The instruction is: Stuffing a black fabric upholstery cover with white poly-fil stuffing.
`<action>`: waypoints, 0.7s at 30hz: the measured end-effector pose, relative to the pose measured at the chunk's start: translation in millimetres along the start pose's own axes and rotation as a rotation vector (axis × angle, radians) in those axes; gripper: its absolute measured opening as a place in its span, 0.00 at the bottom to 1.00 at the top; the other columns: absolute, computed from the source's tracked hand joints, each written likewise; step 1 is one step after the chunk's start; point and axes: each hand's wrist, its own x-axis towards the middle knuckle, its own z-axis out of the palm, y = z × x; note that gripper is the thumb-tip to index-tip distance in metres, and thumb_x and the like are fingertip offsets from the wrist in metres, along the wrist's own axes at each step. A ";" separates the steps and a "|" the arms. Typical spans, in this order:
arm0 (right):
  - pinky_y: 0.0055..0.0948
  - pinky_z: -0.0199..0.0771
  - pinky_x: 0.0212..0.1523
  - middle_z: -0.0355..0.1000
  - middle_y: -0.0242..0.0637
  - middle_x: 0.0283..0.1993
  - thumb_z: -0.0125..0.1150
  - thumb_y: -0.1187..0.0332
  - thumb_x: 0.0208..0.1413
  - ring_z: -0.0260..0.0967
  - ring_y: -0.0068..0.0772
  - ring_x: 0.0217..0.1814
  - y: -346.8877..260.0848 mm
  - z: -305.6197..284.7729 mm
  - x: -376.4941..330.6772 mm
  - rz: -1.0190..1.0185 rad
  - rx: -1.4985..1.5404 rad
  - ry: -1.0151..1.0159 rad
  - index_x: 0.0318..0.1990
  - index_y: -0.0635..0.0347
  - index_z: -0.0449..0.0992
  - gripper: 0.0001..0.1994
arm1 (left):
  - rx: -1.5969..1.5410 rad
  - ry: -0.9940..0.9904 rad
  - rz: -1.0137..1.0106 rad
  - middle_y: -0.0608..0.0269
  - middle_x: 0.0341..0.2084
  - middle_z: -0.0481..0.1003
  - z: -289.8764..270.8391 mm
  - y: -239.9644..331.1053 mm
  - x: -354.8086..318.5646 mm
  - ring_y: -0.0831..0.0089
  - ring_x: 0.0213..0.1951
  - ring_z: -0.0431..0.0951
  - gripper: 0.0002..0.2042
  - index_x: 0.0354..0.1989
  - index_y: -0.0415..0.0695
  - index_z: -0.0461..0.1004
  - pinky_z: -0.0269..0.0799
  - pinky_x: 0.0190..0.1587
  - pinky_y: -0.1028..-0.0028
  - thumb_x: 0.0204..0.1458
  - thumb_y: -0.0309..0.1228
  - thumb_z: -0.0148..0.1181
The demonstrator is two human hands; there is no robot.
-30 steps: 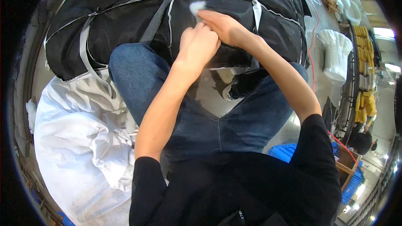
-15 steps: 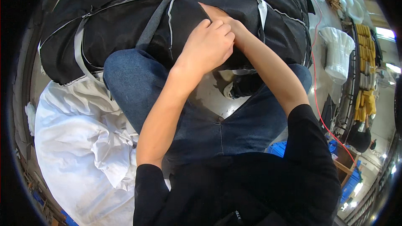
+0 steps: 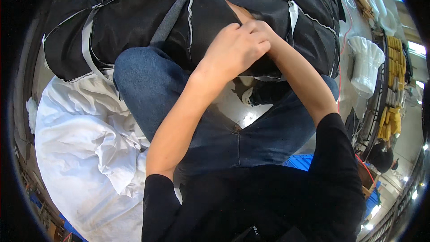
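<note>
In front of my knees lies a large, bulky black fabric piece [image 3: 130, 29] with pale seam edging, white straps and a grey strip. My left hand [image 3: 237, 48] is closed over its front side, fingers curled and slightly blurred, crossing my right hand [image 3: 262, 29]. What the left fingers pinch is hidden. The right fingers are out of sight behind the left hand and the black cloth. Just beyond both hands, a narrow tan wedge [image 3: 239, 11] shows between dark fabric edges; I cannot tell whether it is skin or material.
White crumpled cloth [image 3: 76, 139] is heaped at my left. To the right stand a wrapped white bundle [image 3: 365, 65] and a rack of yellow rolls [image 3: 394, 71], with a red hose [image 3: 341, 69] along the floor. A blue crate [image 3: 299, 161] sits beside my right hip.
The whole view has shifted, so the scene sits farther right in the picture. Against the fabric, my left hand has slid slightly right, across my right wrist.
</note>
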 end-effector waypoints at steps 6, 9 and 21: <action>0.29 0.53 0.69 0.59 0.43 0.69 0.47 0.80 0.52 0.55 0.37 0.71 -4.2 -23.9 -22.7 0.093 -0.100 -0.030 0.66 0.63 0.59 0.29 | -0.071 -0.119 -0.092 0.61 0.43 0.73 5.4 -0.8 3.5 0.63 0.51 0.71 0.06 0.33 0.45 0.75 0.64 0.55 0.64 0.45 0.27 0.59; 0.29 0.54 0.69 0.59 0.43 0.69 0.47 0.81 0.52 0.55 0.37 0.71 -7.5 -24.3 -35.1 0.153 -0.137 -0.055 0.65 0.63 0.60 0.29 | 0.160 0.047 -0.154 0.51 0.53 0.69 9.4 -1.2 -0.2 0.56 0.60 0.65 0.08 0.35 0.42 0.75 0.60 0.61 0.58 0.48 0.31 0.60; 0.30 0.74 0.45 0.75 0.39 0.35 0.53 0.73 0.50 0.76 0.34 0.42 20.3 5.7 -38.5 -0.025 -1.184 0.071 0.51 0.60 0.69 0.18 | 0.352 -0.011 -0.371 0.47 0.64 0.60 24.2 -33.1 -21.8 0.55 0.67 0.58 0.33 0.65 0.38 0.58 0.53 0.67 0.56 0.56 0.46 0.56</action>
